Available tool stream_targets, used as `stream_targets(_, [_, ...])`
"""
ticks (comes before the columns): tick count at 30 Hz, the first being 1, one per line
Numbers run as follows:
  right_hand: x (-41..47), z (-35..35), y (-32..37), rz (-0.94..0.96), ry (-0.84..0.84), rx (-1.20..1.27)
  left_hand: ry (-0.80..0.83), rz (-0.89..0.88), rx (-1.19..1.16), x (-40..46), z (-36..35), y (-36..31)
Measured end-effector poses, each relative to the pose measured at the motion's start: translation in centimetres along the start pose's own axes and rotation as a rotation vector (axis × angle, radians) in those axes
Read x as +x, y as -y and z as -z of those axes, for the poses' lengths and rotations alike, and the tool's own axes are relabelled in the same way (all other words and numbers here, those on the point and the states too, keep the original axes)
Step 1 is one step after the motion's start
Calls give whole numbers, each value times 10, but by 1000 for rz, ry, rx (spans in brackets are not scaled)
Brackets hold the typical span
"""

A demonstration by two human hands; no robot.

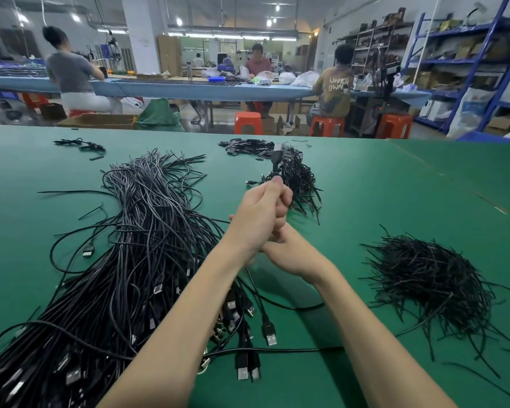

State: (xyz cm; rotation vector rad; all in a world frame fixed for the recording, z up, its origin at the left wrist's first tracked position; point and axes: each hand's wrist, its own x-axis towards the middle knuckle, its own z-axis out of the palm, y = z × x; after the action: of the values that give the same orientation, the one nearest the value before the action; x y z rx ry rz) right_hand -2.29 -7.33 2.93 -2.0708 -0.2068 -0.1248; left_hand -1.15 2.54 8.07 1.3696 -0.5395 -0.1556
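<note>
Left hand (259,214) and right hand (286,251) are together gripping one USB cable (276,159) — few bundled cables (299,176) done, the loose-cable heap (136,231) waiting.

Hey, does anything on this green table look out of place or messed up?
Nothing looks damaged or spilled. A few loose cables stray from the big cable bundle on the table, and a small bundle lies alone at the far left. The left hand grips one cable.
</note>
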Motion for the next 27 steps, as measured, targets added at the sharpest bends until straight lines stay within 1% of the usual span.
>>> stream_targets(2, [-1,-1,-2,2,-44,-26,15,32,-73,0,-1,0])
stream_targets(4, [-4,7,-4,9,-18,-31,5,66,-155,1,0,1])
stream_targets(6, [-10,20,-1,-26,170,-42,-16,116,-251,2,4,1])
stream_targets(7, [-12,28,2,-55,263,-91,-29,146,-309,3,8,1])
stream_targets(8, [-14,37,4,-79,308,-135,-45,175,-372,4,13,2])
stream_targets(9, [-15,47,6,-93,314,-133,-57,198,-446,5,18,1])
stream_targets(12, [-20,66,12,-125,338,103,-35,238,-671,6,27,-1])
stream_targets(13, [-23,68,15,-126,332,135,-26,240,-698,6,27,-1])
stream_targets(17, [-39,92,27,-76,91,256,-16,245,-776,6,28,-2])
stream_targets(18, [-44,100,30,-93,81,263,-10,252,-791,5,27,-1])
stream_targets(20, [-54,114,33,-201,161,200,-12,263,-782,4,25,-1])
stream_targets(23, [-67,128,35,-355,275,129,-90,267,-746,5,20,4])
stream_targets(25, [-78,140,37,-351,335,173,-146,263,-738,6,23,8])
stream_targets(27, [-86,151,35,-293,385,228,-171,259,-756,7,31,9])
